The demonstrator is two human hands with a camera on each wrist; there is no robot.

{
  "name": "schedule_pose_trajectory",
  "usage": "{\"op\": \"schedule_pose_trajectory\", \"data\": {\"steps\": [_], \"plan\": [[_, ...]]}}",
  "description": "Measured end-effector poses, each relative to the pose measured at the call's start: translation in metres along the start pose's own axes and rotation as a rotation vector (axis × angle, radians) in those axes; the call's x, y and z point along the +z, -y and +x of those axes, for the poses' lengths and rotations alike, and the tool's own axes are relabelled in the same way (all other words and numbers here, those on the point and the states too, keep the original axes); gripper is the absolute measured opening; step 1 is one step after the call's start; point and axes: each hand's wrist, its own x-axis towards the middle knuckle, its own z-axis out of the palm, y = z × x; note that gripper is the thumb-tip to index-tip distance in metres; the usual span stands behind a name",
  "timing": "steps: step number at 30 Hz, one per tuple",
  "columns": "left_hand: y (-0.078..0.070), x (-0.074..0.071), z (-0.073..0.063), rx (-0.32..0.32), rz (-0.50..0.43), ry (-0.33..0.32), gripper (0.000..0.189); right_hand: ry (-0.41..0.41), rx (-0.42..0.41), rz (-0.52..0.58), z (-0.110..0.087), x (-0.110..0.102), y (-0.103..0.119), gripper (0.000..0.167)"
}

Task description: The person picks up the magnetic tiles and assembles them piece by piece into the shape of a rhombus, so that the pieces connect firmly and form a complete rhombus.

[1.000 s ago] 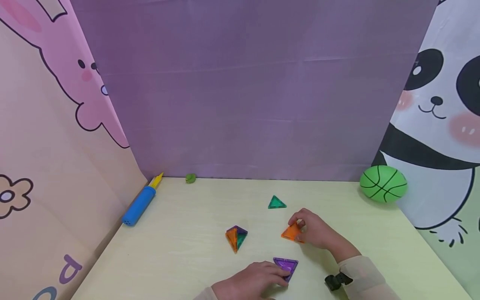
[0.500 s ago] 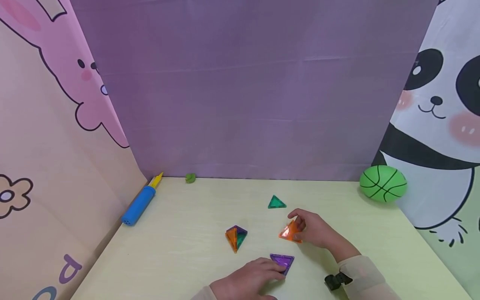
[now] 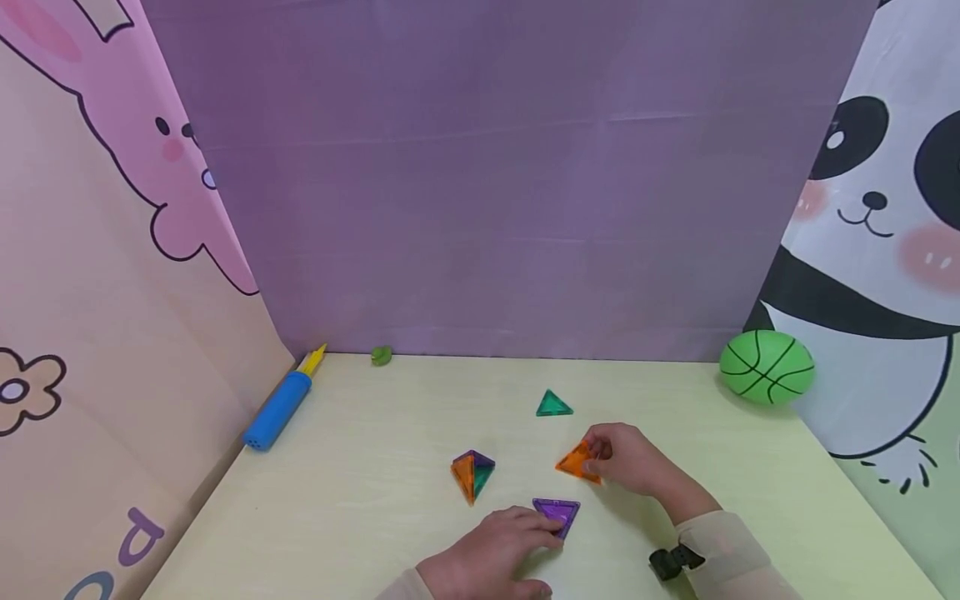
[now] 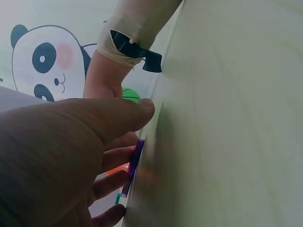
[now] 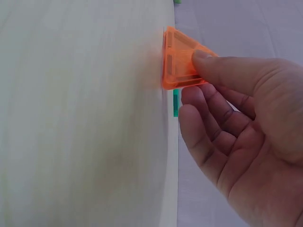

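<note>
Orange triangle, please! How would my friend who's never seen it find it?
On the table, find the right hand. It pinches the orange triangle. Unlike the mixed-colour piece to the triangle's left, it's orange all over.

The translucent purple plastic triangle [image 3: 558,511] beneath the left hand [image 3: 495,552] has slid forward, nearer the translucent orange plastic triangle [image 3: 574,462] the right hand [image 3: 628,458] pinches.
</note>
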Motion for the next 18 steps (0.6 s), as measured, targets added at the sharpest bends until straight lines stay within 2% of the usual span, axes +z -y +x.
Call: {"op": "schedule_pose_trajectory", "data": {"steps": [7, 13, 18], "plan": [[0.0016, 0.0016, -0.0001, -0.038, -0.001, -0.008, 0.059, -0.012, -0.026, 0.011, 0.0009, -0.0012, 0.002, 0.015], [0.0003, 0.0019, 0.0014, -0.086, -0.044, 0.017, 0.06, -0.02, -0.046, 0.003, 0.0006, 0.0001, 0.0061, 0.016], [0.0007, 0.002, 0.0016, -0.085, -0.047, 0.009, 0.059, -0.019, -0.046, -0.005, -0.0001, 0.0022, 0.0098, 0.017]]}}
